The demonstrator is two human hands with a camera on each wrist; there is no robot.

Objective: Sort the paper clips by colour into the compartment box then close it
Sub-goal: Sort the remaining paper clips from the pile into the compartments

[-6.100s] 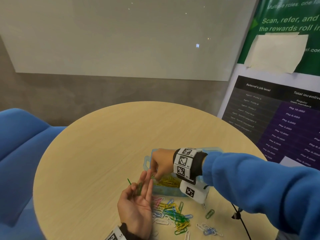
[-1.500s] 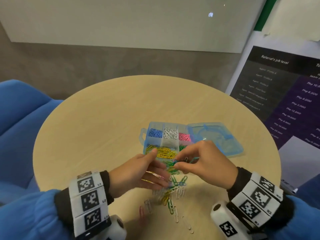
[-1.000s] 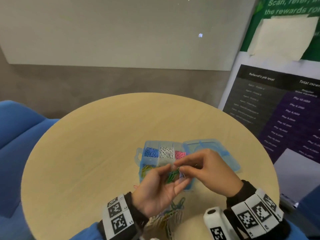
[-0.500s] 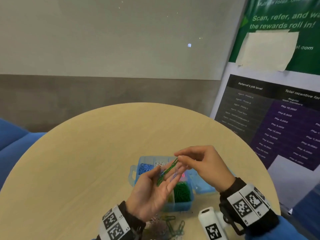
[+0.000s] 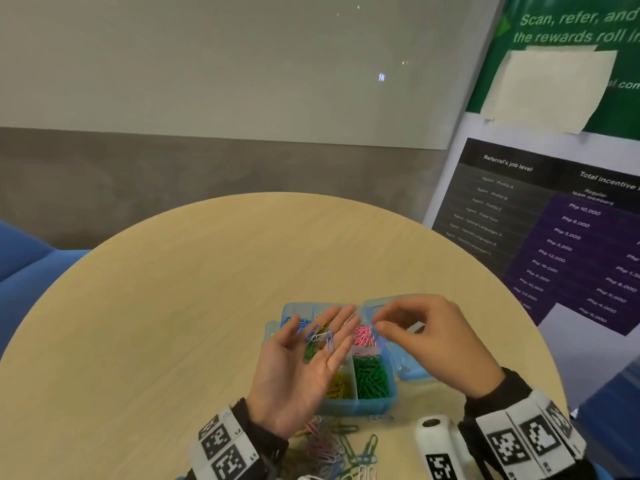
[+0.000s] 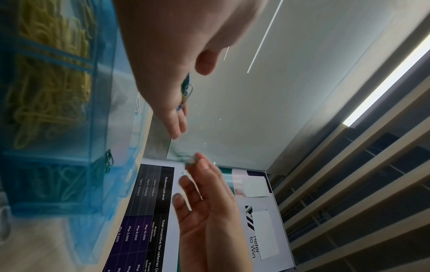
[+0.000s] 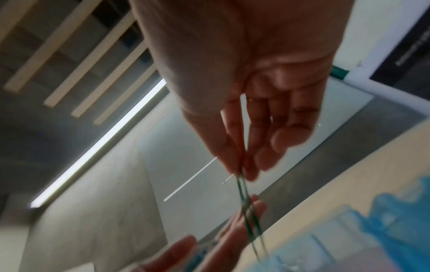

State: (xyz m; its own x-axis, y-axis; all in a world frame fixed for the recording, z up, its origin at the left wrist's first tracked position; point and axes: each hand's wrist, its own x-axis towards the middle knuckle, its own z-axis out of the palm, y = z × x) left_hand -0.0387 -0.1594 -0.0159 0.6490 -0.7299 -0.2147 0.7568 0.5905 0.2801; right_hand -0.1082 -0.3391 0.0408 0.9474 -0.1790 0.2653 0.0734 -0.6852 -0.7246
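A: Left side?

B: I'm holding my left hand palm up over the compartment box, fingers straight. Mixed paper clips are lying on the fingers: green, blue, white, yellow.

A: Box?

B: It's sitting on the round table, lid lying open to the right. Pink, yellow and green compartments are showing.

A: Right hand?

B: I'm keeping my right hand above the lid, thumb and forefinger pinching 1 green clip; blurred in the wrist view.

A: Unsorted?

B: A loose pile is lying just in front of the box, by my wrists.
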